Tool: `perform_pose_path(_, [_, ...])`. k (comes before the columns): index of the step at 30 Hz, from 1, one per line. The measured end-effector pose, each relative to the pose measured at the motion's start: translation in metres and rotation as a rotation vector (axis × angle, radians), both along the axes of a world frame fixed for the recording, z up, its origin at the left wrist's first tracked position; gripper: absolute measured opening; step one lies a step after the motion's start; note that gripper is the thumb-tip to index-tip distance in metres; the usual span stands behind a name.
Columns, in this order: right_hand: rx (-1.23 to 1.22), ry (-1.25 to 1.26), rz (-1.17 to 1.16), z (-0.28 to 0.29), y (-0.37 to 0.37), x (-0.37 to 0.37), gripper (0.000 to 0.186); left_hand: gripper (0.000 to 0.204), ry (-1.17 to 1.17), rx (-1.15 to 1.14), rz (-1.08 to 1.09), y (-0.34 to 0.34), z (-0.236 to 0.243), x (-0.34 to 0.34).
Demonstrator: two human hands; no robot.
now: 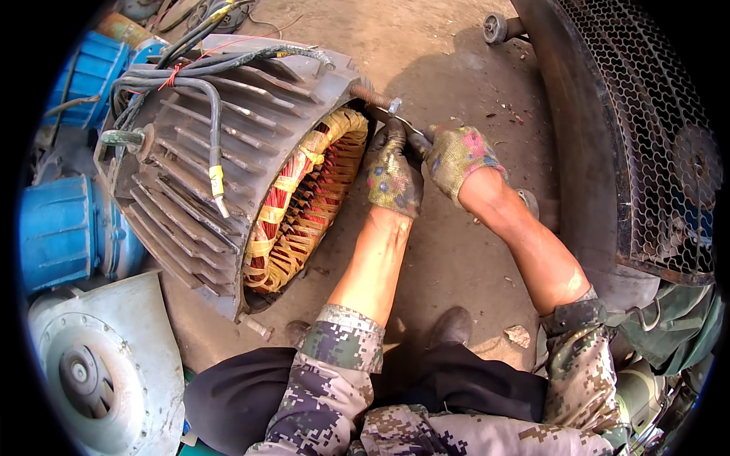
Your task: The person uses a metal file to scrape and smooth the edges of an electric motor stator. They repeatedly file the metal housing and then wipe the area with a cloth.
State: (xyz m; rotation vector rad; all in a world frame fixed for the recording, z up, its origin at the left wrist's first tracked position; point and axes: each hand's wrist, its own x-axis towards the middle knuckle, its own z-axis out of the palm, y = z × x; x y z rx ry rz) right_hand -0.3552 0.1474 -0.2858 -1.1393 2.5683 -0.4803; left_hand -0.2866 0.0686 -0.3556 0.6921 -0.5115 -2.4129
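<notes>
Head view: gloved right hand (462,156) grips slim silvery tool (410,125); gloved left hand (395,175), hold unclear, near rusty-brown bolt (371,96).

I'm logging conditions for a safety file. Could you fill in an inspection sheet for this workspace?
Surface: brown, dusty ground, partly shaded.
Job's things: finned motor housing, with wound coils at its open end; long bolt jutting from its upper corner.
Clutter: pale scrap right of the right shoe.
Hands: left hand and right hand, both gloved, close together by the bolt's end; a thin metal piece shows between them, grip unclear.
Cables: grey leads draped over the housing.
Surroundings: blue machines and fan casing left; mesh guard right.
</notes>
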Motion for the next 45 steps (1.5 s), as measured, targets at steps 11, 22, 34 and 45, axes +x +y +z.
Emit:
perform_pose_path(11, [-0.036,0.048,0.043,0.010,-0.001,0.000,0.027,0.014,0.116,-0.051,-0.025,-0.010,0.008,0.003])
perform_pose_path(22, [-0.140,0.095,0.054,0.004,0.006,0.005,0.023,0.016,0.112,-0.092,-0.011,-0.006,0.009,0.006])
perform_pose_path(34, [0.079,-0.068,0.005,0.009,-0.004,-0.007,0.024,0.020,0.006,-0.073,-0.041,-0.008,-0.013,0.002])
perform_pose_path(45, [-0.303,0.186,0.049,0.001,0.009,0.011,0.028,0.013,0.069,-0.072,0.015,-0.006,0.023,0.009])
